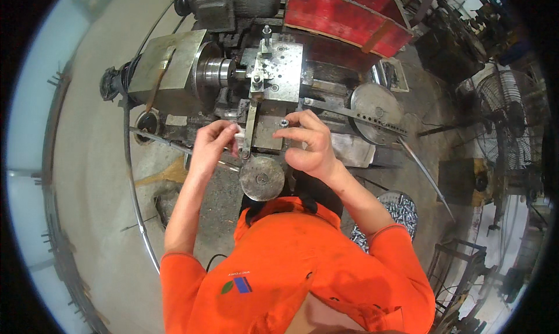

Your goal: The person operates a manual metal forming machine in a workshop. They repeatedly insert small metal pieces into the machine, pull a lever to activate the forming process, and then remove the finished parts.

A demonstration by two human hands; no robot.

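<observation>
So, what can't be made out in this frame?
All in the head view:
- Pale item at the left hand: blurred, partly covered by the fingers; its kind can't be told.
- Small metal ring by the right hand: too small to tell whether it is gripped.
- Pile of metal pieces: partly hidden by the right forearm.
- Red box: cut off by the top edge.

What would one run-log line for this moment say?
left hand: beside flat metal bar | right hand: at small metal ring | nearby: lower round disc, red bin
</observation>
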